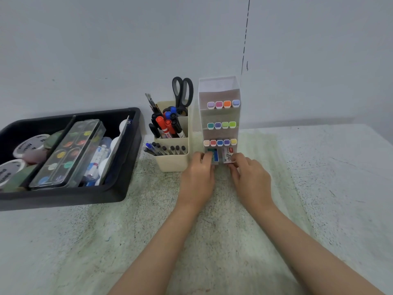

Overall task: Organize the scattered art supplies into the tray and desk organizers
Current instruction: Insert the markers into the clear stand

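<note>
A clear tiered organizer (219,86) stands at the back of the table, with rows of pastel-capped markers (223,104) on its upper shelves. At its bottom slot sit a small green-and-blue box (214,154) and a small white-and-red box (228,156). My left hand (197,177) has its fingertips on the green-and-blue box. My right hand (249,177) pinches the white-and-red box at the slot's mouth. A cream pen holder (172,162) to the left holds markers, pens, brushes and black scissors (182,90).
A black tray (119,188) at the left holds a watercolour palette (68,152), tape rolls, tubes and white round items. The worn greenish tabletop (212,241) stretches in front and to the right. A pale wall stands close behind the organizers.
</note>
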Motion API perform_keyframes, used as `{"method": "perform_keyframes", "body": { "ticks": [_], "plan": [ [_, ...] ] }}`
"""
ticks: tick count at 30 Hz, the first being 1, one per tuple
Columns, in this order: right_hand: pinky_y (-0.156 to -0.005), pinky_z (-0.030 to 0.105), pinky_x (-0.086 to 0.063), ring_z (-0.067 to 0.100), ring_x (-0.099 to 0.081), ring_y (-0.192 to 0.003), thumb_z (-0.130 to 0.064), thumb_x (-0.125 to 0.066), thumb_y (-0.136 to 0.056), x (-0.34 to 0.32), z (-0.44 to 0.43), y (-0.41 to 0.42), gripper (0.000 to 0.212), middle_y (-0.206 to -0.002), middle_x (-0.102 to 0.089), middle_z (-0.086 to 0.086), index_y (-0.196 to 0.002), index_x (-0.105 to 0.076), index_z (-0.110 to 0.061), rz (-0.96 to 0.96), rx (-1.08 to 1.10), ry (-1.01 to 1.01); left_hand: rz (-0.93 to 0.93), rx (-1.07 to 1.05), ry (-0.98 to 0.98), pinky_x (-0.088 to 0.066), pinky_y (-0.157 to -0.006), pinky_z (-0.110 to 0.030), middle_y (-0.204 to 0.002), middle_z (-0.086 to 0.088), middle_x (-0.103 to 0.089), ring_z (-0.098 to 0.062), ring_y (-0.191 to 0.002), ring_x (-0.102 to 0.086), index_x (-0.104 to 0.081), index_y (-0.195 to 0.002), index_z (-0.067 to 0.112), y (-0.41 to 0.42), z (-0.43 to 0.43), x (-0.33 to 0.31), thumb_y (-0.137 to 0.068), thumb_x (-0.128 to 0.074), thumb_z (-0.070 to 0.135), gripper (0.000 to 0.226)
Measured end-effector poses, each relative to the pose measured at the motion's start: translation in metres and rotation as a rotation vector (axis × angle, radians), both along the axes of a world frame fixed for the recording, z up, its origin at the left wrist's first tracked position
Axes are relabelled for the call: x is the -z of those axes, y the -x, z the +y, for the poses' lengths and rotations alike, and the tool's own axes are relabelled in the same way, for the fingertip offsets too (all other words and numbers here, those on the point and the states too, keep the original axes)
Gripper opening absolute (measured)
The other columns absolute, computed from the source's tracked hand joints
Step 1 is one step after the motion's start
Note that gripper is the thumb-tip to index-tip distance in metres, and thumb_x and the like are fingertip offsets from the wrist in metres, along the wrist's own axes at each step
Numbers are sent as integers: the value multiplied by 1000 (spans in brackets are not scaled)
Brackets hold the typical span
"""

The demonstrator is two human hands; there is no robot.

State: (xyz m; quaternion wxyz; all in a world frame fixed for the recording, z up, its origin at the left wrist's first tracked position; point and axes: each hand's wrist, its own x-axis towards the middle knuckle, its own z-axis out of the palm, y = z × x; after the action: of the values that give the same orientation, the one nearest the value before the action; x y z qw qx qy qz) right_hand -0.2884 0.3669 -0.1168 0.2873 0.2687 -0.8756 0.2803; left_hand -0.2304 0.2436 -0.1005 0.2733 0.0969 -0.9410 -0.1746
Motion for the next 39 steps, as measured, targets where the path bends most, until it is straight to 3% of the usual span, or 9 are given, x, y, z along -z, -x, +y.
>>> {"method": "perform_keyframes", "body": {
  "ticks": [6,18,24,31,39],
  "plan": [
    [-40,25,-39,19,-52,-55,-11,-69,-81,2,2,-1,8,-69,-62,1,-88,-70,-13,6,-57,6,63,23,77,-46,-41,-29,-80,-6,-58,-20,-59,-56,-65,-91,7,-7,-3,9,-80,-69,13,13],
    [-40,23,-37,18,-52,-59,-9,-69,-78,2,1,-2,22,-73,-58,3,-99,-71,-13,-21,-78,-43,50,34,90,-41,-41,-22,-78,-3,-57,-15,-59,-52,-66,-118,10,-17,-5,16,-81,-66,10,37],
    [-42,20,-32,18,-51,-61,-12,-69,-79,2,1,-3,29,-75,-57,4,-108,-70,-13,-41,-66,-102,-160,-18,78,-45,-54,-28,-93,-6,-54,-19,-78,-53,-47,-139,17,-13,-7,18,-91,-51,24,49],
    [-40,23,-35,19,-49,-62,-13,-69,-79,5,0,-2,37,-77,-53,5,-116,-65,-11,-72,-87,-98,-164,-18,72,-40,-51,-27,-94,-7,-51,-17,-75,-50,-36,-145,16,-12,-6,19,-90,-52,23,57],
    [-44,22,-28,16,-42,-63,-23,-67,-82,9,-1,1,42,-75,-48,4,-122,-61,-14,-83,-62,-147,-187,-46,91,-34,-54,-25,-95,-4,-50,-15,-76,-44,-35,-145,22,-7,-8,25,-93,-45,28,54]
  ]
}}
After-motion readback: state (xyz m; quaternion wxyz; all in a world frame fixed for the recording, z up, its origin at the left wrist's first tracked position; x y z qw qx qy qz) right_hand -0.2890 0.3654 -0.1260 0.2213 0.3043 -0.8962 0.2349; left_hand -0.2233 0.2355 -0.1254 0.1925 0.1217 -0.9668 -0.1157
